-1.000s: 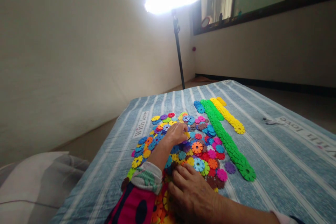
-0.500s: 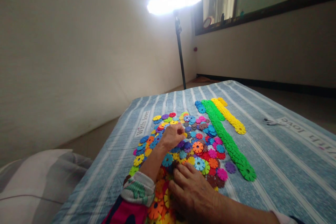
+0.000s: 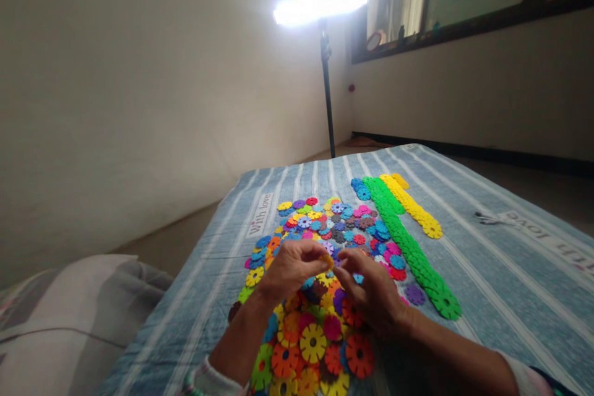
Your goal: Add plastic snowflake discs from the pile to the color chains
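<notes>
My left hand [image 3: 299,265] is closed, pinching a yellow notched flower disc [image 3: 329,262] between thumb and fingertips above the pile. Facing it, my right hand [image 3: 371,288] has its thumb and forefinger curled close together beside that disc. Whether its fingertips touch the disc or hold another small piece, I cannot make out. Below and around both hands spreads a pile of loose flower discs [image 3: 313,343] in many colours, overlapping one another. My hands and forearms hide part of it.
Right of the pile lie a long green chain of discs [image 3: 417,260], a shorter yellow chain [image 3: 415,209] and a few blue discs [image 3: 362,190]. A cable [image 3: 487,218] lies farther right on the striped cloth [image 3: 501,297]. A lit lamp [image 3: 325,3] stands beyond.
My right hand has lifted off the pile and come up to face my left hand. The left hand has drawn nearer with the yellow disc. The view has shifted slightly.
</notes>
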The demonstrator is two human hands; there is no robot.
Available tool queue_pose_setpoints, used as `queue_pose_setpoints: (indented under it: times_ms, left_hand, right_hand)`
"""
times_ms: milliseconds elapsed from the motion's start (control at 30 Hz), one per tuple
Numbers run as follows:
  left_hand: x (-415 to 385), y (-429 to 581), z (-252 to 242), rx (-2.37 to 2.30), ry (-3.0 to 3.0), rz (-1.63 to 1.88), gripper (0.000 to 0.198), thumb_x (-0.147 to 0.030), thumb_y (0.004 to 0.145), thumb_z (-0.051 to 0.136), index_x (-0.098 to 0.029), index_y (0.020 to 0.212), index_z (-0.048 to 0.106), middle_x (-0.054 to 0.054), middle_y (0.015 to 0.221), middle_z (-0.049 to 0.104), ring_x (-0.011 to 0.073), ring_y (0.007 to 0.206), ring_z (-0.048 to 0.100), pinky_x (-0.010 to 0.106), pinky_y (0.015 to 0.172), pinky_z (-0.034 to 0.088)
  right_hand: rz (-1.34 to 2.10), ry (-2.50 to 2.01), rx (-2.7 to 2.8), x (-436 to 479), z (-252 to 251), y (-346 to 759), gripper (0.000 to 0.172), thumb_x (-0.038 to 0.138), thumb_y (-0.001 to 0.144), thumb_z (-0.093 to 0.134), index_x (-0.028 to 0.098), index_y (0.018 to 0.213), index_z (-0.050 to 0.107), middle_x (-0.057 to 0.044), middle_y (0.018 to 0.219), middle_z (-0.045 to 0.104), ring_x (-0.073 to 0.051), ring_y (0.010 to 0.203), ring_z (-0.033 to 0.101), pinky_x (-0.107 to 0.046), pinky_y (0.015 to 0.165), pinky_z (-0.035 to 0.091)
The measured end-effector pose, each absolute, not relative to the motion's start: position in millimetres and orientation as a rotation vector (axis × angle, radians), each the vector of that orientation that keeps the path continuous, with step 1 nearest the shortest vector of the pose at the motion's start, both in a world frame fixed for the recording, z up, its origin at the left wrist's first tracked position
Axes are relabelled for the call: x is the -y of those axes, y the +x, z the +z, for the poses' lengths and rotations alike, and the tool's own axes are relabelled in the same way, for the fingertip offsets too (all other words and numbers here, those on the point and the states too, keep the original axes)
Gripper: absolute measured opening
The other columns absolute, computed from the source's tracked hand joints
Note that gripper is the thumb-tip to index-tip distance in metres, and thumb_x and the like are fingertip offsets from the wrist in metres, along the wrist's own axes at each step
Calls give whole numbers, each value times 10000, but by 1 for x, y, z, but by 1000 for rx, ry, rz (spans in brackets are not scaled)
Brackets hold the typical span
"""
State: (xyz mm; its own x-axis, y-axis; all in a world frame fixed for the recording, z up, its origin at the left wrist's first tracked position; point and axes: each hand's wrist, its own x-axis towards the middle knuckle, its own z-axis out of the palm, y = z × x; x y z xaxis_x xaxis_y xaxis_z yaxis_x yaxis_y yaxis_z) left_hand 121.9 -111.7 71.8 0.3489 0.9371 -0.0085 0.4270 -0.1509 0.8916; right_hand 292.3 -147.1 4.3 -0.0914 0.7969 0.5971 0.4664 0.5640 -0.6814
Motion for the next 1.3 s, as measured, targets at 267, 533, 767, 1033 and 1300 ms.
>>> queue_pose_setpoints:
  times_ms: [267,533,767,1033,1300]
  left_hand:
    - [117,130,74,-1193,1974,759,139,-273,719,641,-163,730,726,10,693,638,122,645,536,212,594,427]
    - [116,130,68,-1214,2118,698,177,-264,772,580,-186,753,738,15,708,640,132,670,560,212,627,437]
    - [117,133,67,-1270,2112,712,175,-261,762,576,-192,716,730,7,669,628,123,619,554,187,552,432]
    - [121,138,66,-1286,2012,777,149,-288,738,603,-194,690,708,-7,611,611,118,565,548,190,510,432]
    - [98,98,84,-1567,1832,998,248,-406,637,694,-207,776,742,3,751,736,181,701,657,247,656,523]
  right_hand:
    - [894,-1041,1576,143,11,295,294,402,897,527,166,761,640,-10,689,608,-119,589,534,-218,535,438]
    - [950,-986,1512,139,7,294,184,316,848,566,170,785,659,1,689,608,-125,629,547,-227,573,456]
    - [895,-1010,1529,139,9,295,177,306,855,563,180,772,655,7,696,611,-124,629,544,-228,574,458]
    - [753,-1036,1648,138,16,298,201,273,886,511,183,751,632,3,678,604,-122,598,520,-234,557,411]
    - [414,-1208,1705,95,61,392,223,334,891,526,188,782,654,-9,689,630,-133,607,554,-246,564,401]
